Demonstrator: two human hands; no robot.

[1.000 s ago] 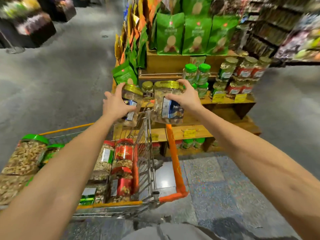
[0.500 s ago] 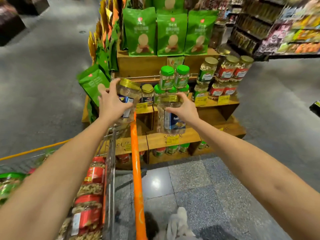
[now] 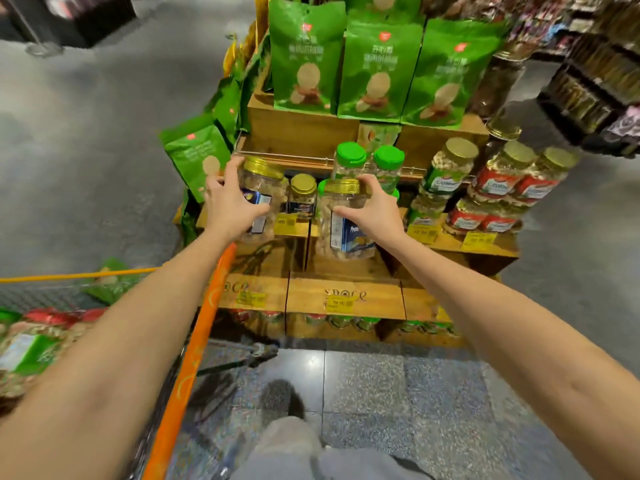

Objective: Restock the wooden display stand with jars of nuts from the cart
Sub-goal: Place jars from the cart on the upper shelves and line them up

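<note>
Fingers (image 3: 227, 176) of left hand (image 3: 232, 207): curled round a gold-lidded jar of nuts (image 3: 265, 188) with a blue label, tilted, held over the left end of the middle tier of the wooden display stand (image 3: 304, 131).

Fingers (image 3: 372, 187) of right hand (image 3: 374, 211): wrapped round a second gold-lidded jar (image 3: 341, 226), upright, thumb across its front, low over the same tier. Contact with the wood cannot be told.

Between the two: one small gold-lidded jar (image 3: 303, 197), standing on the tier.

Behind: two green-lidded jars (image 3: 349, 157).

To the right: stacked green-label jars (image 3: 445, 174) and red-label jars (image 3: 502, 178).

Top tier: green snack bags (image 3: 377, 67).

Bottom shelf: row of jars (image 3: 341, 321), partly hidden.

Cart (image 3: 192, 362), orange-handled, at left: cart jars (image 3: 38, 344) of nuts with red and green lids, blurred.
</note>
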